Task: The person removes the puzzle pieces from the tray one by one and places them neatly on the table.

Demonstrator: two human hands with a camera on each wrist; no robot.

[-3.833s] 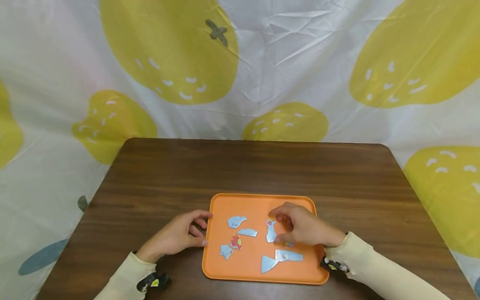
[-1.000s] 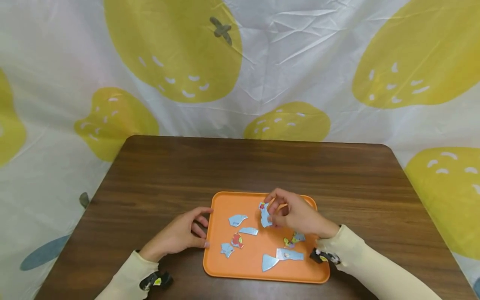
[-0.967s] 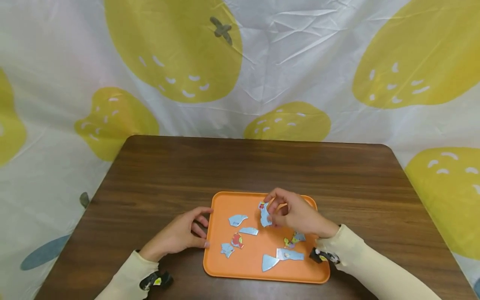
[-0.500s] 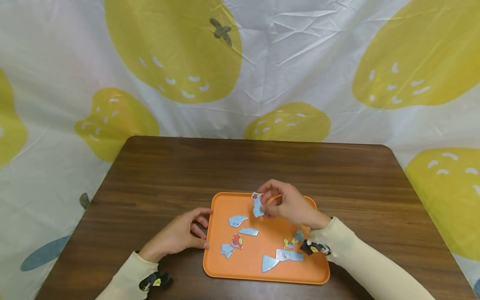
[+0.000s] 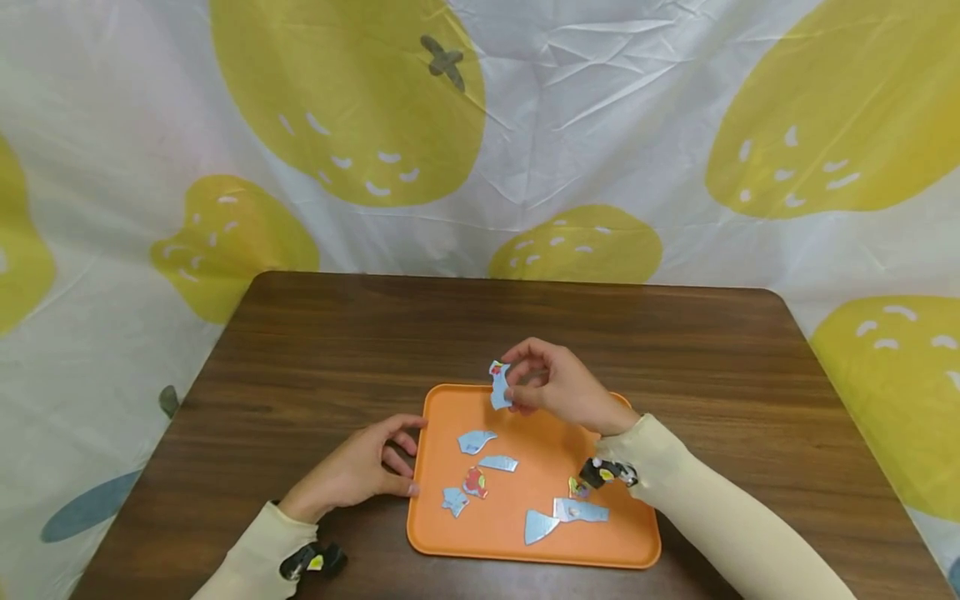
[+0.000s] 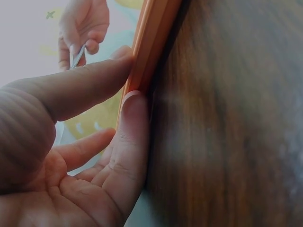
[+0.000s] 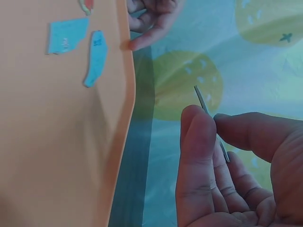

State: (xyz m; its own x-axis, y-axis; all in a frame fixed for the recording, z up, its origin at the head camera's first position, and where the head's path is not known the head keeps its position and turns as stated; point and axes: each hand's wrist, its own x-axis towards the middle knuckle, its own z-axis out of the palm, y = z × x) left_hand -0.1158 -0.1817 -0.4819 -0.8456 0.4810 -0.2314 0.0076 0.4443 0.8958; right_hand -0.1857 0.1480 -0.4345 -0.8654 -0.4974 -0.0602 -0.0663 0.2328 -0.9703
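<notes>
My right hand (image 5: 562, 387) pinches a light-blue puzzle piece (image 5: 499, 386) with a small red print, raised over the far edge of the orange tray (image 5: 517, 562). In the right wrist view this puzzle piece (image 7: 201, 98) shows edge-on between thumb and fingertip. At the tray's left side my left hand (image 5: 356, 467) touches the rim, its thumb and index finger spread apart along it. The left wrist view shows those fingertips against the tray's outer wall (image 6: 152, 42). On the tray lie several flat pieces, among them a red one (image 5: 474, 482) and a blue triangular one (image 5: 538, 527).
The tray stands on a dark wooden table (image 5: 337, 350). A white cloth with yellow fruit prints (image 5: 517, 150) hangs behind it. My right wrist strap (image 5: 606, 472) partly covers a piece with yellow print (image 5: 576, 487) on the tray's right side.
My right hand has picked up the puzzle piece from the tray's right half and carried it up and leftward to the far edge. My left hand has stayed at the rim.
</notes>
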